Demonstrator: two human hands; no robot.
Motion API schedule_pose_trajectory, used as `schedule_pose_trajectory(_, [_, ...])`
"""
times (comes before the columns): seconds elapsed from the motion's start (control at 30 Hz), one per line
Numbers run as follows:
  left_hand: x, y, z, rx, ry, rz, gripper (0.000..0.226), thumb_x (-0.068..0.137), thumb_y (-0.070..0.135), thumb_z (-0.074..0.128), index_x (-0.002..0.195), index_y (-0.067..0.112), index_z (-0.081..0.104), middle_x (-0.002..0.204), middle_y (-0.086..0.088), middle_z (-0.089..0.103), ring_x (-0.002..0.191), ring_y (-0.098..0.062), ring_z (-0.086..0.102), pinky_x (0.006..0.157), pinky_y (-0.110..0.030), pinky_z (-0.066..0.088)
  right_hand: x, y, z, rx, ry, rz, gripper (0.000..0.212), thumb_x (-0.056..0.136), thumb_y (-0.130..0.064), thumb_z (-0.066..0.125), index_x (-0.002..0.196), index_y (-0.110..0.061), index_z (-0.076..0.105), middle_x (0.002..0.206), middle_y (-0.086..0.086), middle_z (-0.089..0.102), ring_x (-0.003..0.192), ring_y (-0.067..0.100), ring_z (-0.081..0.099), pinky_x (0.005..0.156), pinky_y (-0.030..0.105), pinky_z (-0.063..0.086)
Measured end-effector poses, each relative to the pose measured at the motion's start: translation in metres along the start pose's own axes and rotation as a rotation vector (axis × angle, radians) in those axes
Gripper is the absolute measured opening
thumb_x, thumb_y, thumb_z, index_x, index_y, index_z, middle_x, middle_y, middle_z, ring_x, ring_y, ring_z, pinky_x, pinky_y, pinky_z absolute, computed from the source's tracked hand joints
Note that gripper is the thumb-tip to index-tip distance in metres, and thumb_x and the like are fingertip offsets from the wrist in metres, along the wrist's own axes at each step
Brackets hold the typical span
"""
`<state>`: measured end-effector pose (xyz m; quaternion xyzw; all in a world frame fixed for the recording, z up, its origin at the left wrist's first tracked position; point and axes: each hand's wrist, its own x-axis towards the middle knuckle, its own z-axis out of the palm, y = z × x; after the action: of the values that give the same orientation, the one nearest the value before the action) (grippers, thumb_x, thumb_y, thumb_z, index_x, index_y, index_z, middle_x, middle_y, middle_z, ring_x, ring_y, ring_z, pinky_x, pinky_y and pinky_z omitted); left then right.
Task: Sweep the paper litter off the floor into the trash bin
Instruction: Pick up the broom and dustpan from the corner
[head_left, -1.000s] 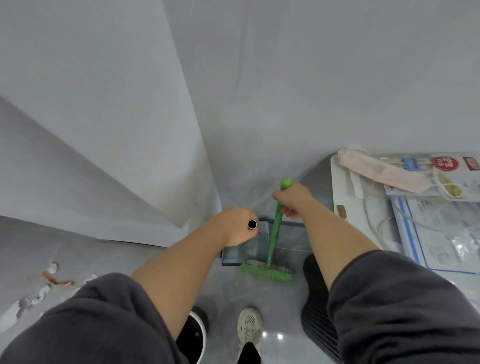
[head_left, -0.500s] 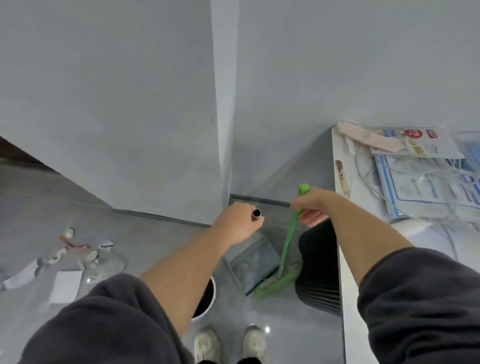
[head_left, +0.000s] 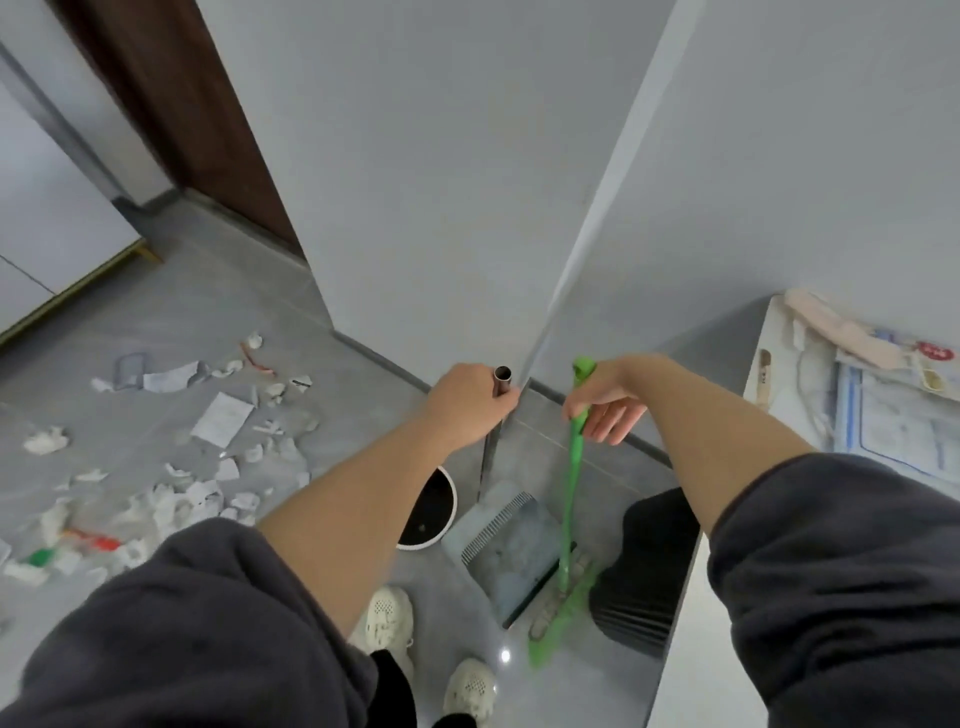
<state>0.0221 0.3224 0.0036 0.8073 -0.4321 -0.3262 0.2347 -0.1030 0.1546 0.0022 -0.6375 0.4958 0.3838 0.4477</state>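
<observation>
**Tools in hand, mess not touched yet**

Left hand (head_left: 470, 408) is fisted around the top of the metal dustpan handle (head_left: 500, 384), and the grey dustpan (head_left: 511, 553) sits flat on the floor (head_left: 332, 395) by the feet. Right hand (head_left: 605, 405) has the green broom (head_left: 574, 467) near its top end — thumb and upper fingers pinching it, lower fingers splayed loose. My guess is it's a carrying grip, not a sweeping one.

The paper litter (head_left: 221, 426) is scattered well off to the left, nowhere near either hand. Trash bin (head_left: 434, 512) stands just beside the dustpan — handy for dumping later.
</observation>
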Motion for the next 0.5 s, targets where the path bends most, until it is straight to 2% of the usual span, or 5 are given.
schedule_pose_trajectory(0.03, [-0.005,-0.003,-0.008,-0.025,0.023,-0.009,0.039,0.092,0.028,0.052,0.059,0.007,0.049,0.058,-0.016,0.057,0.069,-0.035,0.068,0.063,-0.043,0.052,-0.003,-0.011,0.002,-0.063,0.025,-0.024,0.049,0.087,-0.017,0.055,0.134,-0.002,0.053,0.082,0.013,0.063,0.058,0.017,0.057,0.073,0.033,0.06])
schedule_pose_trajectory(0.13, [-0.022,-0.012,-0.03,-0.06,0.076,-0.023,0.038,0.091,0.028,0.053,0.062,0.003,0.054,0.066,-0.025,0.067,0.074,-0.035,0.072,0.07,-0.044,0.055,-0.026,-0.047,0.012,-0.199,-0.014,-0.034,0.054,0.087,-0.017,0.056,0.133,0.009,0.046,0.079,0.014,0.059,0.058,0.017,0.054,0.093,0.041,0.049])
schedule_pose_trajectory(0.27, [-0.037,-0.014,-0.072,-0.092,0.162,0.011,0.043,0.093,0.033,0.055,0.072,-0.004,0.063,0.068,-0.021,0.071,0.066,-0.029,0.074,0.071,-0.042,0.059,-0.054,-0.091,0.021,-0.332,0.029,-0.053,0.041,0.085,-0.02,0.062,0.122,-0.003,0.062,0.101,0.013,0.068,0.084,0.022,0.064,0.072,0.036,0.06])
schedule_pose_trajectory(0.37, [-0.044,-0.014,-0.119,-0.079,0.218,0.02,0.044,0.096,0.037,0.053,0.084,-0.003,0.068,0.069,-0.017,0.074,0.059,-0.018,0.073,0.071,-0.031,0.058,-0.077,-0.124,0.029,-0.403,0.066,-0.059,0.037,0.085,-0.019,0.063,0.12,-0.004,0.063,0.103,0.014,0.07,0.091,0.024,0.068,0.067,0.035,0.059])
schedule_pose_trajectory(0.5, [-0.056,-0.029,-0.177,-0.031,0.276,0.063,0.043,0.097,0.04,0.051,0.069,0.008,0.061,0.065,-0.013,0.072,0.056,-0.016,0.071,0.062,-0.022,0.053,-0.112,-0.173,0.04,-0.424,0.129,-0.075,0.035,0.085,-0.018,0.064,0.118,-0.005,0.063,0.102,0.015,0.07,0.096,0.026,0.069,0.077,0.04,0.059])
